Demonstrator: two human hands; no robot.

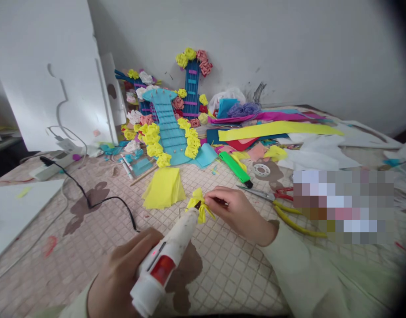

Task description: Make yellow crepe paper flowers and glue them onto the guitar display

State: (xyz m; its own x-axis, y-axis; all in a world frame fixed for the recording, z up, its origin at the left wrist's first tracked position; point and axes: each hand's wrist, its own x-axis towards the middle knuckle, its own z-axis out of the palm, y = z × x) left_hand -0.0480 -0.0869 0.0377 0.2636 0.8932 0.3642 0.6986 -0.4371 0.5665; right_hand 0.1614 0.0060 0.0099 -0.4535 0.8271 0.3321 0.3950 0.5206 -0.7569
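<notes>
Beyond glue gun [166, 256] and flower [199, 205], yellow paper [163, 187], cutter [236, 167], scissors [265, 194]

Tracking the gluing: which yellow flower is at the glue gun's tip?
The loose flower in the right hand; the rest sit on the blue models.

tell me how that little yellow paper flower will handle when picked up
Probably very light: the right hand holds the yellow paper flower in a mere pinch. Likely floppy and easily crushed, since its thin petals droop and curl. Unlikely to roll, given its ragged shape.
</notes>
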